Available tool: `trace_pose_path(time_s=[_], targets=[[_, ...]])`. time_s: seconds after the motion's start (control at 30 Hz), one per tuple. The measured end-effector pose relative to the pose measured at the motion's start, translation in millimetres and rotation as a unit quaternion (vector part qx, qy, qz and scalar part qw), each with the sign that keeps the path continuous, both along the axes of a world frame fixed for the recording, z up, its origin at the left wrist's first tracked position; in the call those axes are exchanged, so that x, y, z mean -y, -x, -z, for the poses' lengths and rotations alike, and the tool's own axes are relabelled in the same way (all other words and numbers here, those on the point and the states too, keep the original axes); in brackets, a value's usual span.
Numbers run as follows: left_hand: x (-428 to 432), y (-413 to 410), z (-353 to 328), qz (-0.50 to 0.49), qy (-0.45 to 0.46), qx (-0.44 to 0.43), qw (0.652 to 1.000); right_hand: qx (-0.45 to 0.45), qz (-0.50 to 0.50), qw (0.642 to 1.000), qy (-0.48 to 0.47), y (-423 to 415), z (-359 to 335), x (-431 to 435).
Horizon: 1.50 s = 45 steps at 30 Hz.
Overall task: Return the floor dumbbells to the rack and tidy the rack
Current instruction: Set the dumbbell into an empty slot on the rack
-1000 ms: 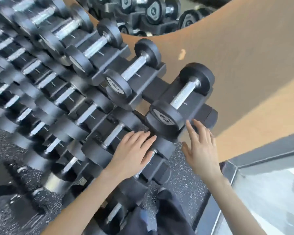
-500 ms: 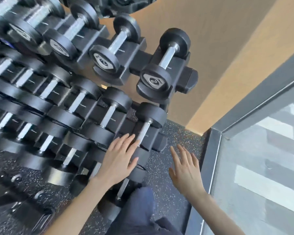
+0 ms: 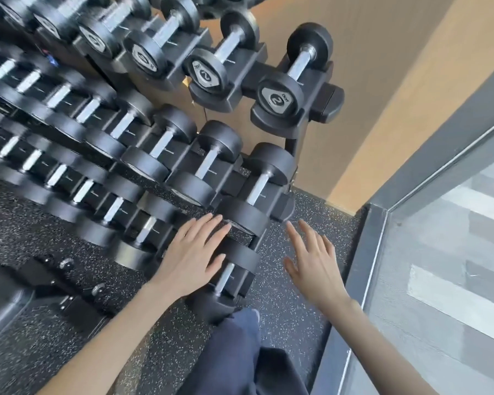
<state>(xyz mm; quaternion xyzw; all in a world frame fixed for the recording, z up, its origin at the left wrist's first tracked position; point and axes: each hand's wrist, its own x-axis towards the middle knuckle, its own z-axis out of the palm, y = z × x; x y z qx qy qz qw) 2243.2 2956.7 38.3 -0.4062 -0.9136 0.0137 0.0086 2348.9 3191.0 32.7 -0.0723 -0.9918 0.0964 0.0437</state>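
A black three-tier dumbbell rack (image 3: 330, 99) fills the upper left, each cradle holding a black dumbbell with a steel handle. The rightmost top dumbbell (image 3: 295, 72) shows a "2" on its end cap. Below it sit the rightmost middle dumbbell (image 3: 258, 183) and the rightmost bottom dumbbell (image 3: 231, 269). My left hand (image 3: 193, 256) lies flat, fingers straight, over the bottom tier next to that last dumbbell. My right hand (image 3: 314, 263) hovers open with spread fingers over the floor, just right of the rack's end, touching nothing.
Speckled black rubber floor (image 3: 297, 315) lies under the rack. A tan wall (image 3: 382, 81) stands behind it and a grey-framed glass panel (image 3: 439, 252) closes the right side. A black bench base (image 3: 26, 295) sits at lower left. My dark trouser leg (image 3: 234, 352) is below.
The view has tilted down, so the rack has slid up the frame. Both hands have dropped from the upper tiers to the bottom tier, staying open.
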Motion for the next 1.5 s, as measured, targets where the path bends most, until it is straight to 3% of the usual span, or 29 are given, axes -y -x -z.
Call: trace_pose_path(time_s=[0.47,0.73,1.1,1.5], targets=[[-22.2,32.3,-12.4,0.066,-0.073,-0.029,0.995,-0.003,0.019,0.999,-0.027,25.2,-46.1,-22.0],[-20.4,134.5,-21.6,0.138,-0.076,-0.039,0.987,-0.018,0.054,0.998,-0.017,100.8,-54.8,-1.5],[-49.2,266.8,-38.6,0.267,-0.111,-0.049,0.956,-0.043,0.185,0.982,-0.002,194.9,-71.1,19.0],[-142.8,325.4,-33.4,0.207,-0.154,-0.039,0.965,-0.039,0.194,0.980,0.021,261.2,-68.2,-78.2]])
